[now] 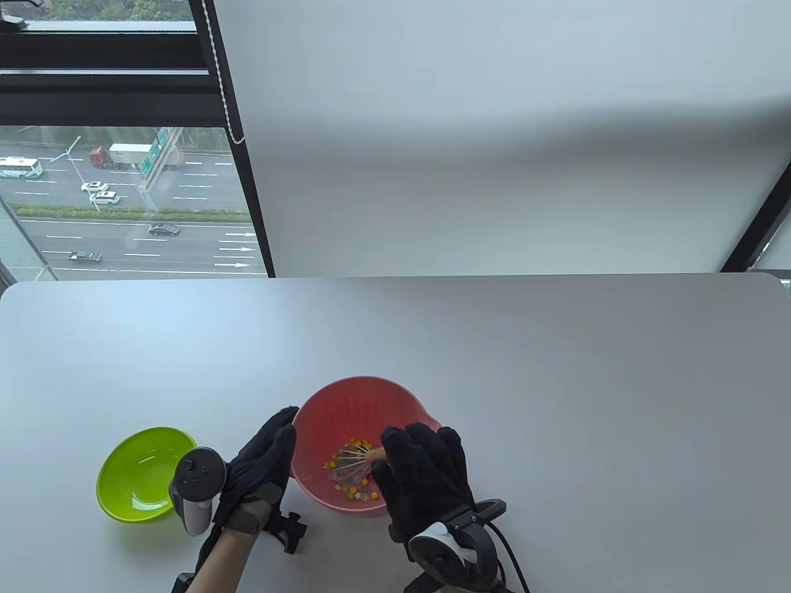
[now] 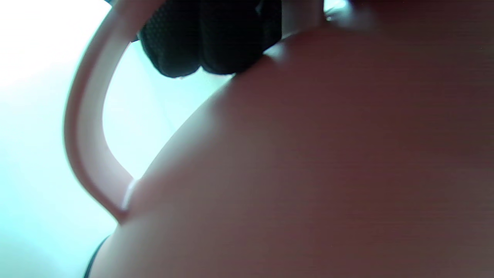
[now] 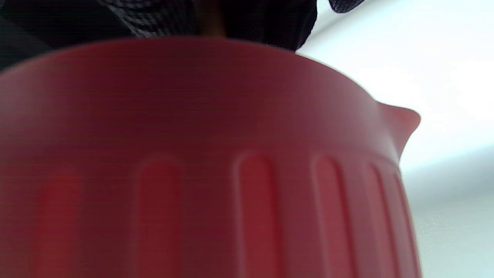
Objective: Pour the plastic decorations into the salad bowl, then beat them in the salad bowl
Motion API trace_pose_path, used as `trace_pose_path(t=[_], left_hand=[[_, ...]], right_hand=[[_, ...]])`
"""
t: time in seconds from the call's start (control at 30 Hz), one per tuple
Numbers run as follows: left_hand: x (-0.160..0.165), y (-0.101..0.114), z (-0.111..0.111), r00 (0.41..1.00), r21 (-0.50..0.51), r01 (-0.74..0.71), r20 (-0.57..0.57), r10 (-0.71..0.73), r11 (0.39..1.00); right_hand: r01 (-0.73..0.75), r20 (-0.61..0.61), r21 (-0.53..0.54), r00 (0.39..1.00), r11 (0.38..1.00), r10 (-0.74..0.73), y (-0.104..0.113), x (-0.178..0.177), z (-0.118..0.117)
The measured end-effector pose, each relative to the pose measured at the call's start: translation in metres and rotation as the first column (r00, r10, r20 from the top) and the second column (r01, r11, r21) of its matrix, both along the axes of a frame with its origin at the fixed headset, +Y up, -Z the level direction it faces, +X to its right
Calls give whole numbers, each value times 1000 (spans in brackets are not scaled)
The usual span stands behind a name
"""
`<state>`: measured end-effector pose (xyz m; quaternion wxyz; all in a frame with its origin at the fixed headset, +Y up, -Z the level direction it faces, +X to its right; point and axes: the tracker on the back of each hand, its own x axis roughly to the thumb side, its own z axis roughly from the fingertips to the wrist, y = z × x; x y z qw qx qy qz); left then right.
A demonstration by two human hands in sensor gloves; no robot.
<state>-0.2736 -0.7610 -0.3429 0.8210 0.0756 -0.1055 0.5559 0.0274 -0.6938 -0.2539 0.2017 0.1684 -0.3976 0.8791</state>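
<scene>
A pink salad bowl [image 1: 346,407] stands near the table's front edge, with small coloured plastic decorations [image 1: 352,479] on its bottom. A wire whisk [image 1: 358,460] with an orange handle lies among them. My right hand [image 1: 420,475] grips that handle over the bowl's right rim. My left hand [image 1: 266,460] lies with straight fingers flat against the bowl's left outer wall. The left wrist view shows the bowl's wall [image 2: 308,162], its loop handle [image 2: 83,127] and my fingertips [image 2: 208,42] touching it. In the right wrist view the ribbed bowl [image 3: 216,173] fills the frame.
A lime green bowl [image 1: 123,479] sits to the left of my left hand, with nothing seen inside. The white table [image 1: 556,370] stretches behind and to the right. A window and a white blind stand beyond the far edge.
</scene>
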Motion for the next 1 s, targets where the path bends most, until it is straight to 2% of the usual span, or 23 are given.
trace_pose_path(t=[0.33, 0.77, 1.0], left_hand=[[0, 0, 0, 1000, 0, -1, 0, 1, 1000], [0, 0, 0, 1000, 0, -1, 0, 1, 1000], [0, 0, 0, 1000, 0, -1, 0, 1, 1000]], right_hand=[[-52, 42, 69, 998, 996, 49, 6, 5, 2], [88, 24, 8, 996, 996, -88, 9, 18, -1], [100, 25, -12, 995, 995, -100, 6, 17, -2]])
